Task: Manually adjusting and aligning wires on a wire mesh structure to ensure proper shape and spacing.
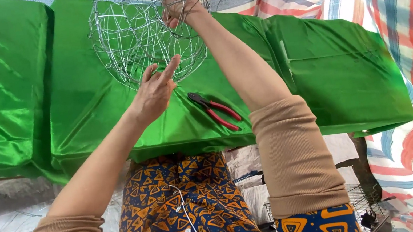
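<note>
holding up a round wire frame (143, 30), the person works over a green satin cloth (81, 106) spread across a low surface. the right hand (178, 1) is raised high, at the top of the frame, with its fingers curled shut around the upper wires, so the frame hangs from that grip and tilts toward the person. the left hand (155, 88) sits lower, under the bottom curve of the frame, with its fingers spread and straight; the fingertips touch the lowest wires and nothing is clamped in it. the frame itself is a ball-like cage of thin silvery wire, crossed in many loops, and it sits between the two hands, above the cloth and not resting on it as far as can be told. just to the right of the left hand, and below the right forearm, a pair of pliers with red handles (215, 110) lies flat on the cloth, apart from both hands. both arms wear tan sleeves (296, 157) pushed up toward the elbows. below the hands, close to the body, is a lap in blue and orange patterned fabric (186, 205) with a thin white cord running over it. beyond the right arm, a striped tarp (409, 23) in red, blue and white covers the ground and the far side.
</note>
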